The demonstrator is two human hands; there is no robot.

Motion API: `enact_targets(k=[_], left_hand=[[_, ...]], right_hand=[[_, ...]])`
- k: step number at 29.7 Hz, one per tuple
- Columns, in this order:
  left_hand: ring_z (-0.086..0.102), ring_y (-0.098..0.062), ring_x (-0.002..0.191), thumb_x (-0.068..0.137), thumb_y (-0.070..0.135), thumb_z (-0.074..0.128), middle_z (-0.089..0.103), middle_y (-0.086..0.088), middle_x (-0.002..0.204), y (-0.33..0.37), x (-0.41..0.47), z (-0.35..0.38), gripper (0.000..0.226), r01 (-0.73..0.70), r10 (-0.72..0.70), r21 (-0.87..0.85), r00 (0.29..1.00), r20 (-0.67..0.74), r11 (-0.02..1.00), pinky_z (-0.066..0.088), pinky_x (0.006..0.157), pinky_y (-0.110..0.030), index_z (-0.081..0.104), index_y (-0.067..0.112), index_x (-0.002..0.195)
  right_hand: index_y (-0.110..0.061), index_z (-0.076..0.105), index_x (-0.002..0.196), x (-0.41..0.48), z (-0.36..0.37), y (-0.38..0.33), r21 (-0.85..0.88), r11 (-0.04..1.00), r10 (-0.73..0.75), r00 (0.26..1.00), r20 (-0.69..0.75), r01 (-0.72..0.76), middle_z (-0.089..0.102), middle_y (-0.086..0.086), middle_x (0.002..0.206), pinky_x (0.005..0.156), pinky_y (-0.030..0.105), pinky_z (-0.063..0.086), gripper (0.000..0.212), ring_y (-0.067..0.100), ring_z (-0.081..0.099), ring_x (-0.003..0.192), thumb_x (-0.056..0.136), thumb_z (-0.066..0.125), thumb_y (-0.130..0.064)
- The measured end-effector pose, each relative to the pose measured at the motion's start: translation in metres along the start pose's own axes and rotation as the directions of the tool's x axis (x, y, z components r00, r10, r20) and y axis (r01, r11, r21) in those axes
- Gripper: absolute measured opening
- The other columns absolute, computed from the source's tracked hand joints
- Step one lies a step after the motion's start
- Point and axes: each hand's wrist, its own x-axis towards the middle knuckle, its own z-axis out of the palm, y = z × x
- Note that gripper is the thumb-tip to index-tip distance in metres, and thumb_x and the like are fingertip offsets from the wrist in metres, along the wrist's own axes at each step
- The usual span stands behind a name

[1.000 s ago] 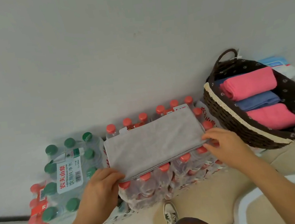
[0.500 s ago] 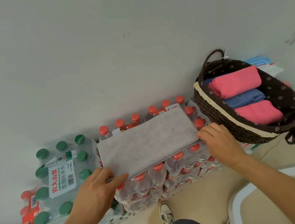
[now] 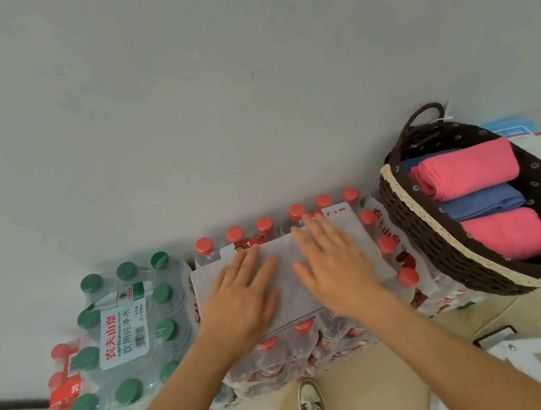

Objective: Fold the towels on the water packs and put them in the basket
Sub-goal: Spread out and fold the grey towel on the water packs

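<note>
The left hand [image 3: 239,296] and right hand [image 3: 333,265] left the corners. Now both lie flat, fingers spread, on the towel [image 3: 290,303]. The basket [image 3: 431,237] is at 3 o'clock.

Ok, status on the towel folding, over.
Left grip, right grip open, flat on grey towel atop water pack. Basket at right holds pink towels, blue towel. Nothing blocking.

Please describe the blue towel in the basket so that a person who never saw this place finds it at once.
Find the dark woven basket at the right end of the red-capped water pack. Folded towels lie inside it in a row. The blue towel is the middle one, between the far pink towel and the near pink towel.
</note>
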Motion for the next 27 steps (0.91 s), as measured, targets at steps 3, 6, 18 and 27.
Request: enact_targets(k=[3, 6, 18, 27], left_hand=[[0.007, -0.023, 0.147, 0.097, 0.058, 0.017, 0.011, -0.004, 0.16, 0.0, 0.001, 0.017, 0.058, 0.051, -0.054, 0.061, 0.997, 0.047, 0.997, 0.017, 0.117, -0.049, 0.011, 0.037, 0.151], [-0.003, -0.022, 0.147, 0.095, 0.064, 0.014, 0.0, 0.0, 0.16, -0.006, -0.012, 0.02, 0.059, 0.088, -0.09, 0.057, 0.995, 0.035, 0.994, 0.001, 0.117, -0.046, 0.0, 0.044, 0.149], [0.046, -0.027, 0.122, 0.097, 0.026, 0.034, 0.047, -0.007, 0.137, -0.022, -0.022, 0.002, 0.041, 0.478, -0.531, -0.399, 0.847, -0.026, 0.782, 0.041, 0.099, -0.038, 0.034, 0.036, 0.137], [0.06, -0.028, 0.082, 0.079, 0.012, 0.062, 0.063, -0.014, 0.093, -0.043, -0.015, -0.046, 0.026, 0.589, -0.601, -0.714, 0.743, 0.294, 0.379, 0.053, 0.081, -0.047, 0.059, 0.034, 0.092]], right_hand=[[-0.022, 0.018, 0.152, 0.006, 0.02, -0.003, 0.0, 1.0, -0.008, 0.995, 0.095, 0.008, 0.012, 0.002, 0.161, 0.117, 0.048, 0.02, 0.067, 0.019, 0.004, 0.148, 0.094, 0.02, -0.056], [-0.026, -0.006, 0.152, 0.003, 0.022, 0.017, 0.012, 0.999, 0.032, 0.99, 0.14, -0.034, -0.013, -0.003, 0.16, 0.119, 0.038, -0.004, 0.073, 0.013, -0.016, 0.146, 0.093, 0.013, -0.064], [-0.018, -0.028, 0.146, 0.002, 0.009, 0.049, -0.014, 0.979, 0.199, 0.948, 0.25, -0.202, -0.03, 0.003, 0.155, 0.115, 0.042, -0.007, 0.095, 0.019, -0.026, 0.142, 0.078, -0.006, -0.08], [-0.023, -0.025, 0.147, 0.002, -0.002, 0.032, -0.068, 0.965, 0.261, 0.939, 0.225, -0.252, -0.028, 0.002, 0.156, 0.115, 0.054, -0.002, 0.085, 0.018, -0.027, 0.143, 0.086, 0.004, -0.074]])
